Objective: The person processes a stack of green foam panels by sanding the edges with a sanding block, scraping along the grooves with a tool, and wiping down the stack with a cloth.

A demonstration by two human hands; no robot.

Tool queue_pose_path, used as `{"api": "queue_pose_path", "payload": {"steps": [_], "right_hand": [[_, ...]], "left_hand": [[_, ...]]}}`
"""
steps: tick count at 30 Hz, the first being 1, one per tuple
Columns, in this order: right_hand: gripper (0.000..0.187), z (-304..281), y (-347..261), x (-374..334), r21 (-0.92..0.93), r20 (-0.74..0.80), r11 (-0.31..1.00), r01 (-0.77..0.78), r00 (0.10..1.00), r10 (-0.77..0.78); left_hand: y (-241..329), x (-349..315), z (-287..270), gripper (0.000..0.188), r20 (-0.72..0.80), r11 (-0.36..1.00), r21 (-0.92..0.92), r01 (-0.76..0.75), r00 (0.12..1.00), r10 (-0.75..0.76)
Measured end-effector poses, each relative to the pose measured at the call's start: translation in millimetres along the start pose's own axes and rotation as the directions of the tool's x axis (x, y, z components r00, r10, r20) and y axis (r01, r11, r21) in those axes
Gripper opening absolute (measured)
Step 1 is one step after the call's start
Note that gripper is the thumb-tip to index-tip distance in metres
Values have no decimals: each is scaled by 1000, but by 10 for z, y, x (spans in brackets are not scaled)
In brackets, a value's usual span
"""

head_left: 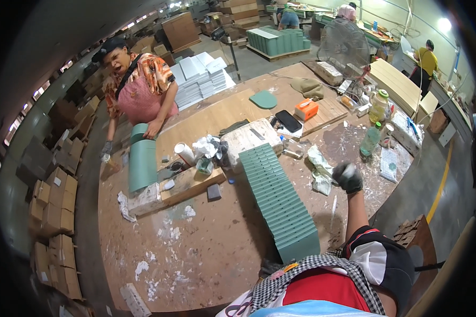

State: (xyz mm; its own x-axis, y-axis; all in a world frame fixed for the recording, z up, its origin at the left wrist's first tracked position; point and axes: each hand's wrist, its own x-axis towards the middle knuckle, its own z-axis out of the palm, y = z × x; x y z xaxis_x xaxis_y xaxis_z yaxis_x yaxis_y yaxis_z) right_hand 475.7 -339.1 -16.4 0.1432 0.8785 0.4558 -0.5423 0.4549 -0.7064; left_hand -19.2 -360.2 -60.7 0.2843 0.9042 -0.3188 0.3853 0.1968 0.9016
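Observation:
A long row of green panels (277,203), packed face to face, stands on the worktable in front of me. My right hand (348,178), in a dark glove, is raised over the table to the right of the row. It is closed, and something small and whitish shows at its top; I cannot make out what it is. Beside it lies a crumpled pale cloth (320,170). My left hand (269,268), also dark-gloved, is low at the near end of the row, close to my body. Its fingers are mostly hidden.
Across the stained worktable (206,264), a co-worker (143,90) handles a curved green panel (143,166). A green bottle (370,140), a yellowish jar (378,105), a phone (287,121), an orange box (306,109) and a fan (344,47) stand or lie at the right.

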Motion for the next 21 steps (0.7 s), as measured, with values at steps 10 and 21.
{"api": "queue_pose_path", "payload": {"steps": [10,21], "right_hand": [[29,39,648,-105,646,-472,716,265,876,101],[43,469,1105,399,607,-497,778,162,841,212]], "left_hand": [[76,-66,187,85,18,1000,2,-25,1000,25],[373,1150,353,86,-167,707,-553,-441,890,425]]}}
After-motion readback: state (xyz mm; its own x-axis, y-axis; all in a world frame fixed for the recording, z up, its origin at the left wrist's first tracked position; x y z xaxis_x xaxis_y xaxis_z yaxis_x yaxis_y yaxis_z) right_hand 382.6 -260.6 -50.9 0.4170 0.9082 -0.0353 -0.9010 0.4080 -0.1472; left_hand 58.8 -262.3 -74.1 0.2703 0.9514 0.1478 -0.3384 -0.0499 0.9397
